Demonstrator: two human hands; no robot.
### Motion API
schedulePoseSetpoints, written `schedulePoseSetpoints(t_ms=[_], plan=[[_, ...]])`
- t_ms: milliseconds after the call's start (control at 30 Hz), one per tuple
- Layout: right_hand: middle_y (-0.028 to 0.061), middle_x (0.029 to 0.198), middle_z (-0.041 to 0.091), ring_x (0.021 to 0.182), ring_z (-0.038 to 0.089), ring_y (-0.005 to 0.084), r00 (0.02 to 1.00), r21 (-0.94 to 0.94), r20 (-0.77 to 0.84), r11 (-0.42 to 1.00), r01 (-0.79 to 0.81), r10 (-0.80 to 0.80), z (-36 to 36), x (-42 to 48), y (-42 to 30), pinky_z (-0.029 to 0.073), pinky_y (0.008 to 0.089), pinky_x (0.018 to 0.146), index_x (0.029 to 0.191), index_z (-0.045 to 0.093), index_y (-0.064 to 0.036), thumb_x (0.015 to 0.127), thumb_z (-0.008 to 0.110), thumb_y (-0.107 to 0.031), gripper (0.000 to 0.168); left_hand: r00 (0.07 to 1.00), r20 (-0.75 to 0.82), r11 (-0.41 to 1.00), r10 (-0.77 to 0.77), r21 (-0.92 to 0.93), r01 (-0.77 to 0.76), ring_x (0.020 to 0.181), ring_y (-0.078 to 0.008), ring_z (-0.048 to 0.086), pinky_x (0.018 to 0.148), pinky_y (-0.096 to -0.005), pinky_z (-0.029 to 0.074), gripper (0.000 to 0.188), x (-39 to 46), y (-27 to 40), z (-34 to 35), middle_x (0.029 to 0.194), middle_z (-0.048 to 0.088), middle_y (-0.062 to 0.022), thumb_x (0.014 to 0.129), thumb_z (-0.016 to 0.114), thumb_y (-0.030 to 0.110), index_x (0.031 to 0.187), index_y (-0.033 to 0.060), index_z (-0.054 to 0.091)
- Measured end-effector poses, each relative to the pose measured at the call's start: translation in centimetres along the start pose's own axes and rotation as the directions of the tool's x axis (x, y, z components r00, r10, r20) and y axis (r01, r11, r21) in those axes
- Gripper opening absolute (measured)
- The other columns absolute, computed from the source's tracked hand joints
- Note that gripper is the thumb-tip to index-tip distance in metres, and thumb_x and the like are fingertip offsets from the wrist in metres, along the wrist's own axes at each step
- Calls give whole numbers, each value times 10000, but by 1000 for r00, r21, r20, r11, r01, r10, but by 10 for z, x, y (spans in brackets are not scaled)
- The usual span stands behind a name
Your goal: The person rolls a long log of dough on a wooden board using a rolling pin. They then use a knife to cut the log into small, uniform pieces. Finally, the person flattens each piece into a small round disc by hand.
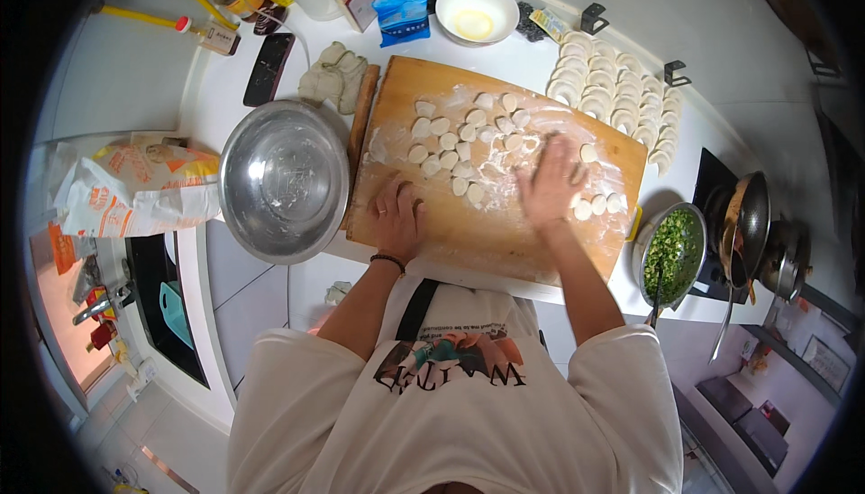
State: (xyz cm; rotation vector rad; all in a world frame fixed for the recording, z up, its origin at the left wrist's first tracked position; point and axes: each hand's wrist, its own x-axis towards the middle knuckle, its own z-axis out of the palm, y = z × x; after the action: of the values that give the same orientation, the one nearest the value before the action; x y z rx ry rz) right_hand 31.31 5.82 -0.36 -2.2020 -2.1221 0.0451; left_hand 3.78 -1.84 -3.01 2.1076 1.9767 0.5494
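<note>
Many small round dough pieces (476, 117) lie spread over a floured wooden board (473, 244). My right hand (549, 186) is over the right half of the board, palm down with fingers spread and slightly blurred; whether a dough piece is under its palm is hidden. Several pieces lie just to its right. My left hand (399, 217) rests on the board's near left corner, fingers a little bent, with no object visible in it. Along the board's left edge lies a wooden rolling pin (363, 122). Rows of folded dumplings (608, 88) stand beyond the board's far right edge.
A large steel bowl (284, 183) stands left of the board. At right are a bowl of chopped green filling (674, 254) and a frying pan (749, 230). Behind are a white bowl (477, 12), a blue packet (403, 10), a cloth (334, 77) and a phone (269, 69).
</note>
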Motion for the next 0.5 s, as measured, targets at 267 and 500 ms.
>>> schedulePoseSetpoints(t_ms=[267, 500], plan=[[124, 1178, 569, 1097, 507, 316, 988, 368, -145, 924, 104, -53, -10, 28, -37, 336, 491, 932, 1200, 583, -52, 815, 710, -174, 423, 999, -30, 998, 16, -65, -18, 1233, -370, 419, 1052, -559, 264, 414, 8, 4, -5, 1415, 421, -140, 900, 562, 261, 1257, 67, 481], [155, 1058, 563, 968, 534, 346, 993, 682, -117, 728, 74, 9, -7, -24, -38, 426, 430, 885, 1105, 586, -32, 759, 687, 8, 362, 1000, -16, 997, -7, -76, 6, 1240, -377, 415, 1054, -563, 253, 406, 4, 4, -5, 1407, 425, -154, 905, 552, 250, 1249, 46, 483]])
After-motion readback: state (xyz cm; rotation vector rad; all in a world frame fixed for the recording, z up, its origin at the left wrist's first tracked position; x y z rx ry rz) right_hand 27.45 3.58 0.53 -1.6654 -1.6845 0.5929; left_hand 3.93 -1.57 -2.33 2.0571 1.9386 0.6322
